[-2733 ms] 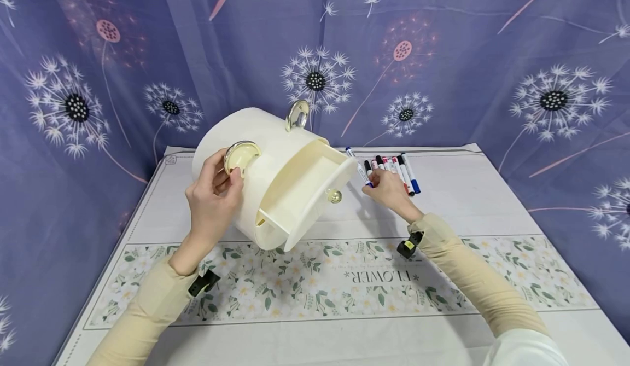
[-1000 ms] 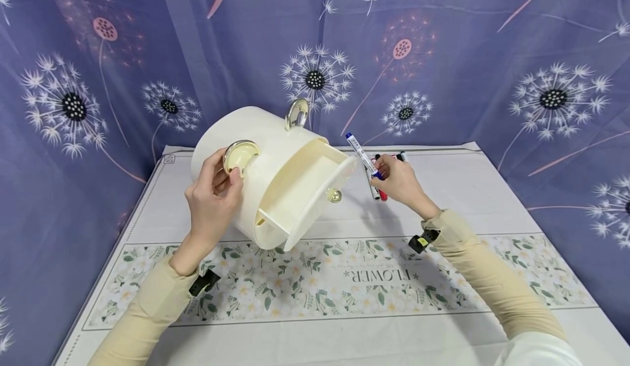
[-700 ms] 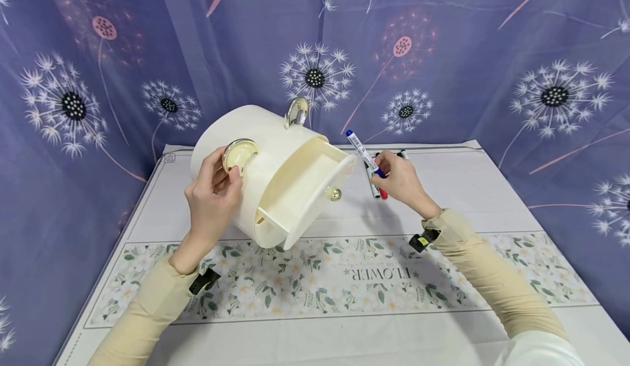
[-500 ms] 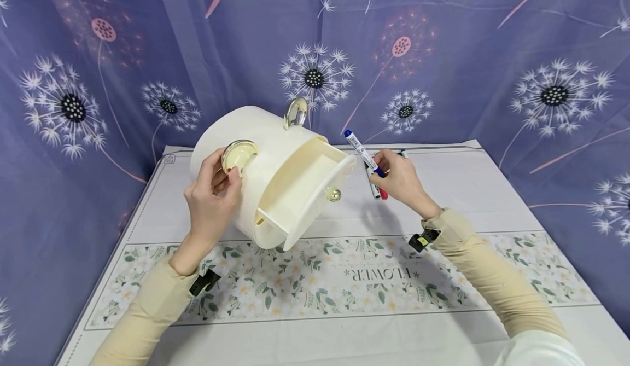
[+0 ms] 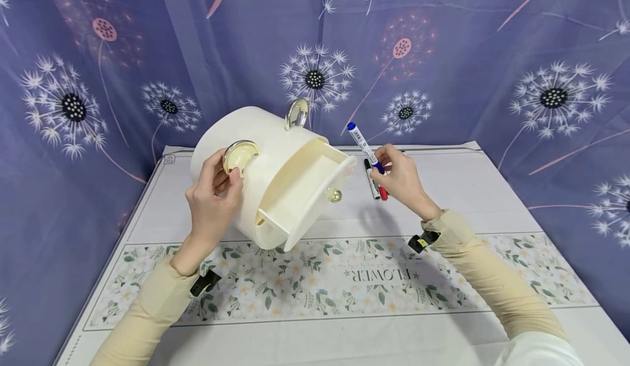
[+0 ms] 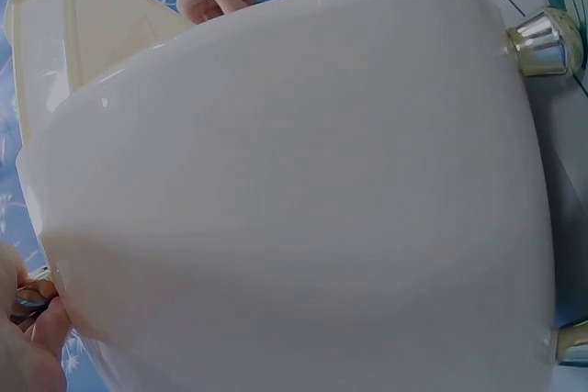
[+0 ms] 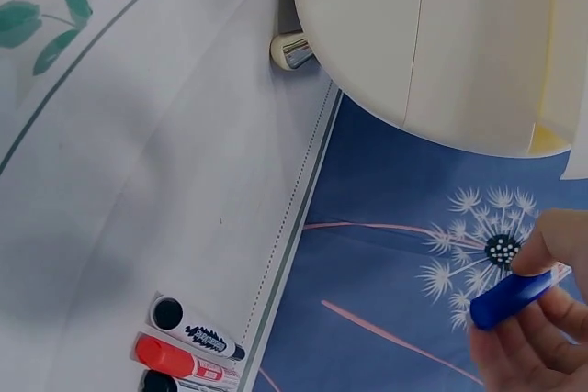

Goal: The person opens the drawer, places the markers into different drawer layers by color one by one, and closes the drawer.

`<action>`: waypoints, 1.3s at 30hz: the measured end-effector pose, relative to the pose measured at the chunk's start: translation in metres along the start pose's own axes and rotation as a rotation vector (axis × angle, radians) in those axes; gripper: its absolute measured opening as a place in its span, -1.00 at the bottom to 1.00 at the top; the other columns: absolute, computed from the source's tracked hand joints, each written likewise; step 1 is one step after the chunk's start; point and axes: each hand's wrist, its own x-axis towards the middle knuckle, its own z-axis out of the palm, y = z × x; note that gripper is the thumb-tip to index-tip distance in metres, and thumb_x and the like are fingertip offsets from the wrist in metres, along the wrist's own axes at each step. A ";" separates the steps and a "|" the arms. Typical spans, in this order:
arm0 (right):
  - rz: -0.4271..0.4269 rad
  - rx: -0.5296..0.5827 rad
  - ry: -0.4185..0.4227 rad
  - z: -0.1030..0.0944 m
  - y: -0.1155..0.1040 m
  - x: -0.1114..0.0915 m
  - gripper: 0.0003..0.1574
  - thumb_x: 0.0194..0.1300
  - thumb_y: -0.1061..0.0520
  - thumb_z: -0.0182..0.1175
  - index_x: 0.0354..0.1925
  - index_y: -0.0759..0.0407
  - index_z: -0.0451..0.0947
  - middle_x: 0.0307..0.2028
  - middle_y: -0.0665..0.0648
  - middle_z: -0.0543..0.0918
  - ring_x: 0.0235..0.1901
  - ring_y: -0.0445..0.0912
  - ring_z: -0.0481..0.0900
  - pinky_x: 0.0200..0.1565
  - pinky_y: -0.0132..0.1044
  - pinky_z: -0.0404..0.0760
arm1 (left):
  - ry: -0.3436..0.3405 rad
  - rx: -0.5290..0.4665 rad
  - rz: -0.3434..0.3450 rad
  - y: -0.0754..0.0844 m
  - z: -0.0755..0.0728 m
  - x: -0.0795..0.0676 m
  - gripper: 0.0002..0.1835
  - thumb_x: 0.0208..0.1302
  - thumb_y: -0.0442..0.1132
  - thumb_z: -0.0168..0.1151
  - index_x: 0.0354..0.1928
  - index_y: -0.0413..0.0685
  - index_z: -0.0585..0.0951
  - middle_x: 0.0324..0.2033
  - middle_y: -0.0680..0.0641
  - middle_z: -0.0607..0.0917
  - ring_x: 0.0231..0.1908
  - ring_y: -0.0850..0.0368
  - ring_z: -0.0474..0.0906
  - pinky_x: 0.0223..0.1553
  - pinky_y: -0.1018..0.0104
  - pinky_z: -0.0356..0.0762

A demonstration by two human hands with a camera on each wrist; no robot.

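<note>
A cream rounded storage box [image 5: 266, 141] has its top drawer [image 5: 320, 202] pulled out, showing a bare floor inside. Two gold-rimmed, ear-shaped pieces stick out of its top. My left hand [image 5: 215, 204] pinches the nearer ear piece [image 5: 242, 155] between thumb and fingers. To the right of the drawer, my right hand [image 5: 401, 177] holds a white marker [image 5: 363, 146] with blue ends, raised and slanting up to the left. Thumb and fingers grip its lower blue end [image 7: 510, 298] in the right wrist view. The box's wall fills most of the left wrist view.
Below the right hand, a black-capped marker [image 5: 372, 183] and a red marker [image 5: 384, 193] lie on the white tablecloth [image 5: 458, 185]; others are hidden behind the hand. Gold feet [image 7: 292, 50] show under the box. A purple dandelion curtain [image 5: 458, 38] hangs behind the table.
My right hand has taken the blue marker from beside the row and lifted it, shifting right; lately it has risen slightly more. My left hand and the box have stayed put.
</note>
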 end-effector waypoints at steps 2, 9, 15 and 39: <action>-0.017 0.004 0.016 0.000 -0.001 0.000 -0.72 0.00 0.30 0.14 -0.22 0.25 0.43 -0.35 0.18 0.59 -0.33 -0.01 0.58 -0.27 -0.18 0.65 | 0.000 0.001 0.001 0.000 0.000 0.000 -0.63 0.14 -0.39 0.13 0.02 -0.35 0.50 -0.18 -0.29 0.67 -0.30 -0.07 0.68 -0.27 0.75 0.50; -0.094 0.036 0.080 0.000 -0.007 0.003 -0.71 0.01 0.37 0.16 -0.21 0.29 0.44 -0.31 0.20 0.59 -0.29 0.00 0.58 -0.22 -0.14 0.64 | 0.002 0.004 0.001 0.001 0.000 -0.001 -0.63 0.14 -0.39 0.14 0.03 -0.35 0.49 -0.17 -0.29 0.67 -0.30 -0.07 0.68 -0.26 0.75 0.49; -0.199 0.055 0.152 0.001 -0.010 0.005 -0.75 0.10 0.41 0.16 -0.18 0.32 0.46 -0.27 0.22 0.56 -0.28 -0.01 0.51 -0.18 -0.22 0.55 | 0.005 -0.001 0.001 0.001 0.000 -0.001 -0.63 0.14 -0.40 0.13 0.02 -0.36 0.49 -0.17 -0.29 0.67 -0.29 -0.08 0.68 -0.26 0.74 0.50; -0.531 0.008 0.232 -0.012 -0.040 0.017 -0.63 0.15 0.54 -0.01 -0.10 0.33 0.52 -0.16 0.29 0.57 -0.13 0.10 0.46 -0.07 -0.18 0.42 | 0.015 -0.019 0.001 -0.001 0.003 -0.001 -0.63 0.16 -0.39 0.12 0.04 -0.35 0.49 -0.18 -0.29 0.67 -0.28 -0.07 0.68 -0.25 0.70 0.52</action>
